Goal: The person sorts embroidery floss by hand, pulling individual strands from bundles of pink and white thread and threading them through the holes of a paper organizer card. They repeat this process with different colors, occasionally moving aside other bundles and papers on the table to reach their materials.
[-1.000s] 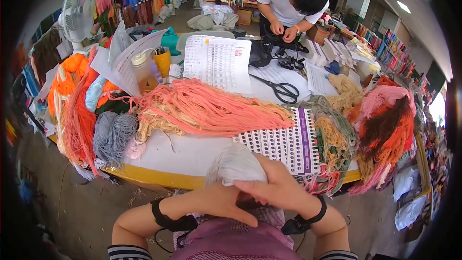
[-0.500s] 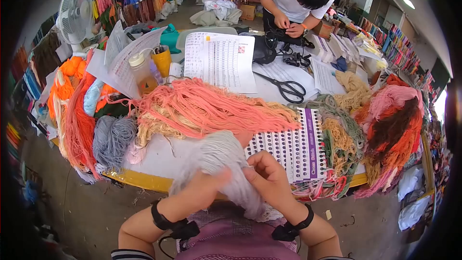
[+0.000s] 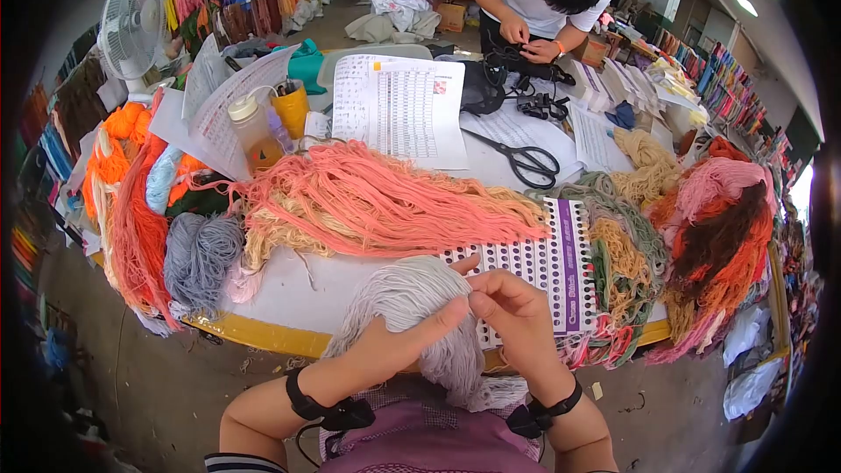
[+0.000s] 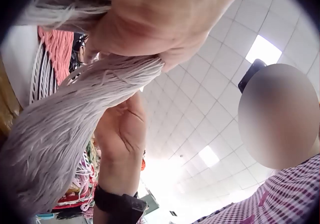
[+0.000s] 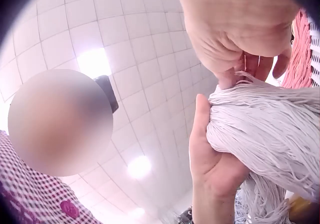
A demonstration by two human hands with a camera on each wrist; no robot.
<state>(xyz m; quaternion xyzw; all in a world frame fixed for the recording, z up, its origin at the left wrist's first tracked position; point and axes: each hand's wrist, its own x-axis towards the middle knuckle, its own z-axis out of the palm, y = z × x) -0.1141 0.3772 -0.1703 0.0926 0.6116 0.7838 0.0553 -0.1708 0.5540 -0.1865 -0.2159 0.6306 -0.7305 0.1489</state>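
Observation:
A pale grey-white skein of thread [image 3: 407, 293] hangs over my left hand [image 3: 390, 350], whose fingers and thumb curl round its gathered upper part, in front of the table's near edge. At the skein's right side my right hand [image 3: 521, 320] pinches strands between thumb and fingertips, close to the left thumb. In the right wrist view the left hand [image 5: 215, 169] supports the skein [image 5: 265, 124] from below, while the right hand [image 5: 240, 24] touches its gathered end. The left wrist view shows the loose strands [image 4: 55, 134] hanging down.
Coral yarn [image 3: 377, 201] lies across the table beside a punched thread card [image 3: 534, 271]. Behind are black scissors [image 3: 526, 162], papers [image 3: 403, 114], a bottle [image 3: 254, 131] and a fan [image 3: 131, 22]. Mixed yarn [image 3: 718, 210] lies right. Another person [image 3: 534, 0] stands across the table.
The skein has been spread out from a compact bundle and now hangs lower. The left hand has moved right and up against its gathered part; the right hand has shifted slightly and pinches beside it.

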